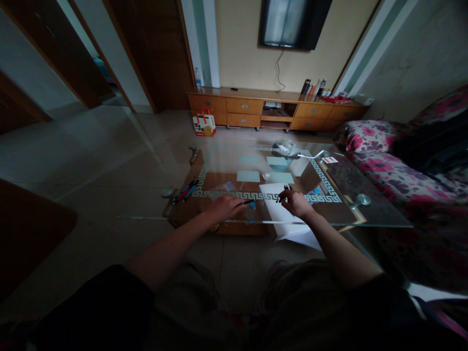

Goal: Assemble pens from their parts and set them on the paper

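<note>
My left hand (224,207) rests on the glass coffee table (369,214) and grips a dark pen (247,202) that points right. My right hand (297,203) holds a second dark pen or a pair of them (284,193) over a white sheet of paper (281,214) that hangs past the table's near edge. Between the two hands is a small gap above the patterned border of the glass.
Several coloured pens (185,190) lie at the table's left end. Pale blue cards (248,176) and a bowl (281,164) sit further back. A floral sofa (395,161) stands on the right, a wooden TV cabinet (270,111) and a gift bag (204,123) beyond.
</note>
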`<state>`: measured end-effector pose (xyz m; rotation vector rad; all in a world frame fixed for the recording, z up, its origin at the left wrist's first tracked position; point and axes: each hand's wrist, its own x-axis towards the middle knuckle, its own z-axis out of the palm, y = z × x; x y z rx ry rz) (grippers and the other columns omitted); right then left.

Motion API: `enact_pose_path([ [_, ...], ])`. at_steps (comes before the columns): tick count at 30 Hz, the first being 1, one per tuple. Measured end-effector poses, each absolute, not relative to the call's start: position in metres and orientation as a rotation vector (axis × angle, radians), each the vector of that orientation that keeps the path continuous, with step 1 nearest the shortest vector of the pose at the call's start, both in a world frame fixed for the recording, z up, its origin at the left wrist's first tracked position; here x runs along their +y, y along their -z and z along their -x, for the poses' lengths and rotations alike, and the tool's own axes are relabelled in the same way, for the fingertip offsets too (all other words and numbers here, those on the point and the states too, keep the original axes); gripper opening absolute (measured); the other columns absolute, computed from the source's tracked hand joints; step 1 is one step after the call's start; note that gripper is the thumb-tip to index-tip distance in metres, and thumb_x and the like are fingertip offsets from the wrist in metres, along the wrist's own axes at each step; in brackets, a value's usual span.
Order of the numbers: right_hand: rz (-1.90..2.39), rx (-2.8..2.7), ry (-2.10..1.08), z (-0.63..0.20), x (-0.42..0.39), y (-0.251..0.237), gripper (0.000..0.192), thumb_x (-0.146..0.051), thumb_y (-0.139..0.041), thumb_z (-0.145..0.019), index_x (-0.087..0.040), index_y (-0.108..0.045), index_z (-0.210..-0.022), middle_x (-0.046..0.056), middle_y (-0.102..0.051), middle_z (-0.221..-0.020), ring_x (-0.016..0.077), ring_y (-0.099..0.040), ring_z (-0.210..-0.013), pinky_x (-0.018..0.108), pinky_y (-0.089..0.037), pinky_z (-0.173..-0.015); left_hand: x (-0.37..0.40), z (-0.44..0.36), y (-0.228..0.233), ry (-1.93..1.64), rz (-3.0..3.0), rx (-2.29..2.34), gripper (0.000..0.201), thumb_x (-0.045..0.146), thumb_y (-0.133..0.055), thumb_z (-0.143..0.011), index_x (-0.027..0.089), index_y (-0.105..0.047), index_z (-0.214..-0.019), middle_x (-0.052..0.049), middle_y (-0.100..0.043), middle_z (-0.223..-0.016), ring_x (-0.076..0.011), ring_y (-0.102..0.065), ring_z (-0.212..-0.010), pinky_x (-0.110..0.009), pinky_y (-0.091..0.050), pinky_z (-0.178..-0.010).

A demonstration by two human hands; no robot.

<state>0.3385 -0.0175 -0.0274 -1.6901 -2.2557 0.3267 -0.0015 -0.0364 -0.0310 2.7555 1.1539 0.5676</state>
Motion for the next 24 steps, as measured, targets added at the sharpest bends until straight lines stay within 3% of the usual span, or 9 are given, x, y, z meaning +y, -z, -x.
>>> enact_pose_path([
  [10, 1.707, -2.299, -0.3, -0.342, -0.012, 0.04, 0.029, -0.018, -0.062, -0.081, -0.022, -0.071, -0.108, 0.005, -0.075, -0.101, 0.0174, -0.067, -0.077, 0.027, -0.05, -0.076, -0.037, 0.002, 0.031, -0.55, -2.747, 1.144, 0.036, 0.044, -0.043, -0.101, 0.021, -0.069, -0.112, -0.005, -0.073, -0.09, -0.0174, -0.067, -0.08, -0.028, -0.048, -0.073],
  [15, 1.71, -2.29, -0.33, -0.343, -0.012, 0.043, 0.033, -0.019, -0.063, -0.081, -0.022, -0.068, -0.113, 0.006, -0.073, -0.107, 0.0205, -0.068, -0.093, 0.03, -0.051, -0.086, -0.036, 0.002, 0.034, -0.548, -2.736, 1.146, 0.037, 0.045, -0.042, -0.101, 0.022, -0.069, -0.112, -0.005, -0.073, -0.089, -0.0181, -0.067, -0.081, -0.028, -0.048, -0.073],
  [24, 1.634, -2.172, -0.256, -0.333, -0.021, 0.027, 0.049, -0.039, -0.066, -0.085, -0.015, -0.055, -0.127, 0.014, -0.063, -0.119, 0.0254, -0.063, -0.104, 0.035, -0.049, -0.094, -0.036, 0.001, 0.03, -0.549, -2.73, 1.135, 0.035, 0.045, -0.044, -0.101, 0.022, -0.069, -0.111, -0.005, -0.072, -0.09, -0.0172, -0.066, -0.082, -0.028, -0.048, -0.076],
])
